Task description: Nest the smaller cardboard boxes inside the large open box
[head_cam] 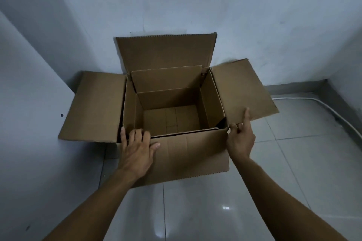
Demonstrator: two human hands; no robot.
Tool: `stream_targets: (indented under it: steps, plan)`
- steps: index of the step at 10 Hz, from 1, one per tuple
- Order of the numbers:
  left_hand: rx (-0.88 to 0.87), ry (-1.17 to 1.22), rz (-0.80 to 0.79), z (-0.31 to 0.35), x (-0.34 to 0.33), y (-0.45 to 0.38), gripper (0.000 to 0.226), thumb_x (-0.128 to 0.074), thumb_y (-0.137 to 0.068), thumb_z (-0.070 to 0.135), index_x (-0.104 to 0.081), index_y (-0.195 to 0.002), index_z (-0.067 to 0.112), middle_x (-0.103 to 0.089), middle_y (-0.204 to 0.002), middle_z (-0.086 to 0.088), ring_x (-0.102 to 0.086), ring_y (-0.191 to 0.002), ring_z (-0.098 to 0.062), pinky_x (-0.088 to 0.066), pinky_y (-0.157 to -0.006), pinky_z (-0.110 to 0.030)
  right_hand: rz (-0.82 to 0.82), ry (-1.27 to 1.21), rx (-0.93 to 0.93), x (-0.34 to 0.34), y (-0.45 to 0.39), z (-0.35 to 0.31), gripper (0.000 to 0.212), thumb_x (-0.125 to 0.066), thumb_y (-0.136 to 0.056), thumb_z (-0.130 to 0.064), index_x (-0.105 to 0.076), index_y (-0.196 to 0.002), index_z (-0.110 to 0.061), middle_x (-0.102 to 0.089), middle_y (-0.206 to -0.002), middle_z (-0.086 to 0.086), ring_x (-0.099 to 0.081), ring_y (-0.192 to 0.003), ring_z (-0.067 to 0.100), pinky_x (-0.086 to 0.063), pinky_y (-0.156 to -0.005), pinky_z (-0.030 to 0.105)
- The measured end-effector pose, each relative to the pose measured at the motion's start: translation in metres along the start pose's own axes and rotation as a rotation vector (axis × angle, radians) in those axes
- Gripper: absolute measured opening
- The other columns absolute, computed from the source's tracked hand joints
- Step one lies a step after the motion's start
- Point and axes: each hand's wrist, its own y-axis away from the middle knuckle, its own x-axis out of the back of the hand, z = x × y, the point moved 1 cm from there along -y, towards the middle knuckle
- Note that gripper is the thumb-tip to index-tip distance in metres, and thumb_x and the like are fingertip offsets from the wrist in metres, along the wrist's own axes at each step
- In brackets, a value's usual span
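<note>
A large brown cardboard box [188, 152] stands open on the tiled floor against the wall, its four flaps spread outward. Inside it sits a smaller open box [168, 80], its walls close against the big box's walls and its far flap upright. At the bottom lie small flat cardboard pieces [172, 119]. My left hand [137, 148] rests on the near rim at the left, fingers curled over the edge. My right hand [241, 139] pinches the near right corner, its index finger stretched along the right flap [241, 88].
White walls close in behind and on the left of the box. A grey skirting and a white cable [313, 101] run along the floor at the right. Glossy floor tiles [215, 211] lie in front of the box.
</note>
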Motion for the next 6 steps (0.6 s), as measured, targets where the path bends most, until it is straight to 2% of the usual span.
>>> stream_targets:
  steps: [1,2,3,4,5,6]
  plan:
    - [0.05,-0.024,-0.059,0.004,-0.004,0.0,0.054,-0.023,-0.093,0.056,-0.058,-0.111,0.019,-0.059,-0.119,-0.01,-0.047,-0.123,-0.029,-0.006,-0.116,-0.057,-0.05,0.053,0.156,0.006,0.0,0.006,0.075,-0.059,-0.098,-0.016,-0.017,-0.156,-0.04,-0.073,-0.108,0.012,-0.07,-0.094,0.024,-0.052,-0.096,0.044]
    - [0.105,-0.044,-0.179,0.009,0.001,0.006,0.054,-0.022,-0.094,0.055,-0.052,-0.123,0.021,-0.049,-0.137,-0.011,-0.031,-0.138,-0.031,0.002,-0.116,-0.057,-0.148,0.224,0.139,0.017,-0.005,0.007,0.072,-0.057,-0.099,-0.025,-0.015,-0.157,-0.034,-0.068,-0.125,0.015,-0.068,-0.106,0.032,-0.051,-0.096,0.045]
    - [0.168,0.02,-0.304,0.013,0.012,0.005,0.053,-0.021,-0.097,0.055,-0.036,-0.139,0.027,-0.017,-0.16,-0.01,0.003,-0.148,-0.033,0.013,-0.112,-0.056,-0.358,0.332,0.134,0.032,0.004,0.004,0.071,-0.058,-0.098,-0.026,-0.018,-0.157,-0.028,-0.044,-0.153,0.007,-0.049,-0.134,0.035,-0.043,-0.108,0.05]
    - [0.184,0.11,-0.371,0.013,0.028,0.004,0.062,-0.026,-0.097,0.054,-0.016,-0.152,0.027,0.005,-0.163,-0.009,0.019,-0.146,-0.031,0.011,-0.115,-0.054,-0.468,0.4,0.1,0.05,0.009,-0.004,0.073,-0.062,-0.095,-0.024,-0.022,-0.156,-0.025,-0.039,-0.157,0.005,-0.048,-0.135,0.033,-0.044,-0.106,0.048]
    - [0.192,0.15,-0.306,0.007,0.047,0.01,0.069,-0.032,-0.096,0.055,-0.015,-0.153,0.02,-0.002,-0.163,-0.012,0.011,-0.147,-0.031,0.005,-0.117,-0.053,-0.501,0.516,0.094,0.059,0.016,-0.019,0.062,-0.061,-0.094,-0.029,-0.037,-0.151,-0.019,-0.053,-0.146,0.01,-0.056,-0.126,0.033,-0.047,-0.101,0.045]
    - [0.165,0.16,-0.247,-0.001,0.071,0.004,0.066,-0.032,-0.097,0.052,-0.023,-0.15,0.015,-0.01,-0.161,-0.015,0.003,-0.148,-0.031,-0.001,-0.118,-0.052,-0.46,0.514,0.174,0.059,0.023,-0.04,0.054,-0.058,-0.094,-0.03,-0.047,-0.145,-0.015,-0.061,-0.136,0.012,-0.06,-0.118,0.031,-0.05,-0.097,0.041]
